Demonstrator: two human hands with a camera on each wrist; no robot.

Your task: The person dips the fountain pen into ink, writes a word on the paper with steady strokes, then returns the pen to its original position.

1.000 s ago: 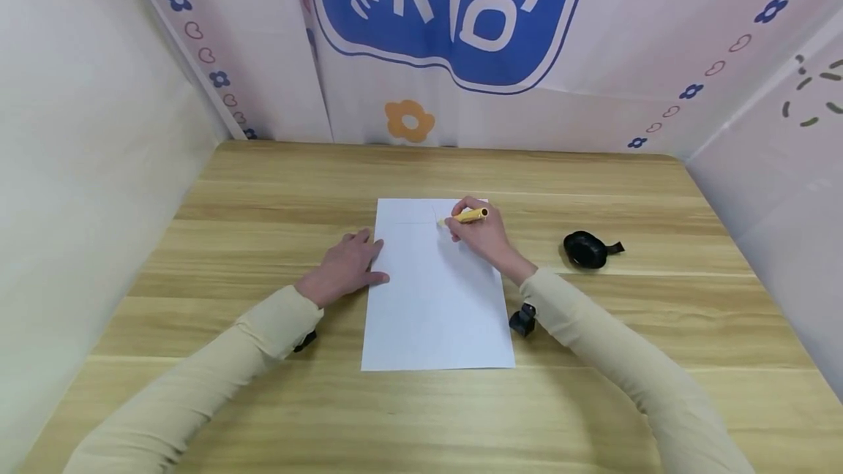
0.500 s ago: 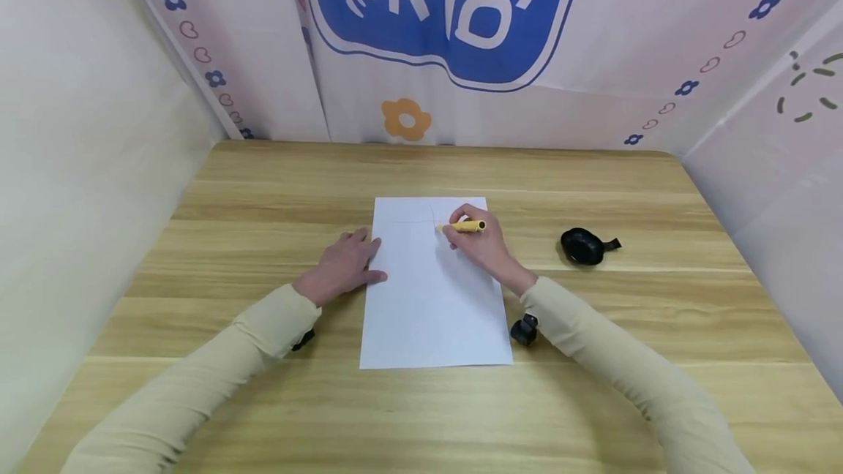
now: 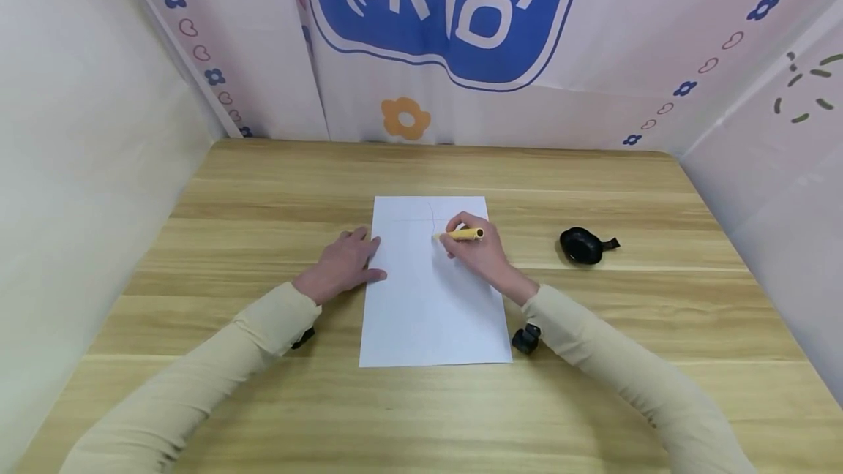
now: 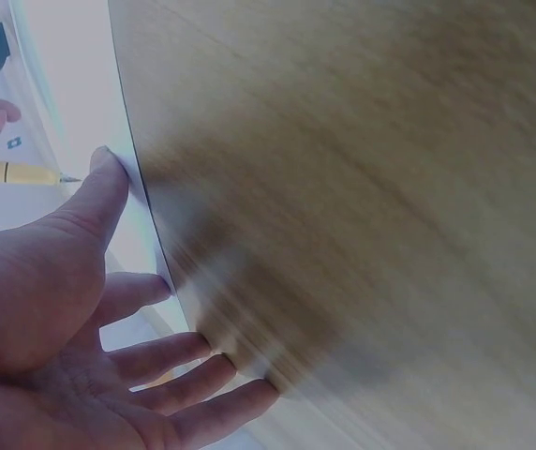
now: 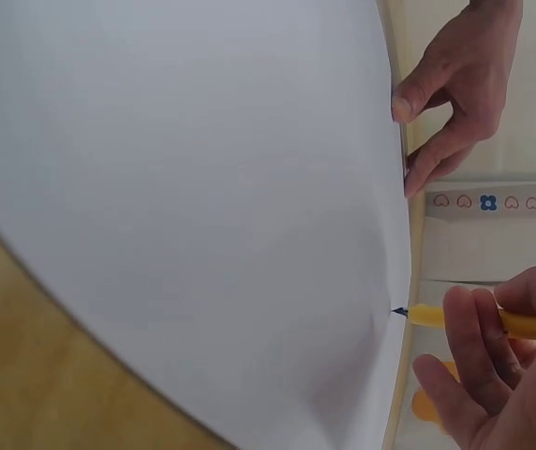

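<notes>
Right hand had the yellow pen pinched between thumb and fingers, tip at the paper, upper half, right of centre. Pen lay slanted low over the sheet, butt end to the right. Thin vertical line ran down towards the tip, crossing a faint horizontal line. Left hand was flat-ish, fingers spread, gripping nothing; thumb and forefinger tips touched the sheet's left edge. Paper sat mid-table. Black oval item with a short tab was on the table, right of the paper, well apart.
</notes>
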